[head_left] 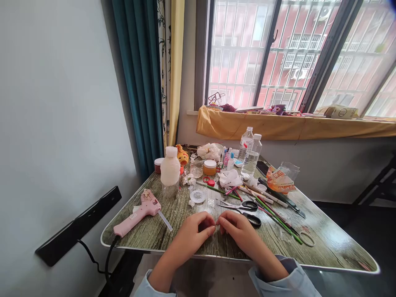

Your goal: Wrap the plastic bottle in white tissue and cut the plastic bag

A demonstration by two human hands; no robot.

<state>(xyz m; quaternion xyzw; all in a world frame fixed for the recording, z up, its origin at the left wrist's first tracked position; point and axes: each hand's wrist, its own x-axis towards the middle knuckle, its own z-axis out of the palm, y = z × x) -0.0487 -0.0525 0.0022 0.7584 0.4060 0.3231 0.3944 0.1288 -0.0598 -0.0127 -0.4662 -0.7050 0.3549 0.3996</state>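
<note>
Near the table's front edge, my left hand (194, 232) and my right hand (236, 227) meet at the fingertips. Both have fingers curled in a pinch; anything between them is too small to make out. Just beyond my right hand lie black-handled scissors (250, 206). A clear round plastic piece (198, 195) sits past my left hand. The pink glue gun (139, 214), with a clear stick poking out, rests to the left. A bottle with a whitish covering (170, 167) stands behind it.
The wood-patterned table (328, 231) also holds two water bottles (252, 154), an orange jar (209, 167), crumpled tissue (230, 178), green sticks (280, 220), a utility knife (283, 198) and white-handled scissors (307, 239). A black power strip (78, 225) is at the left wall.
</note>
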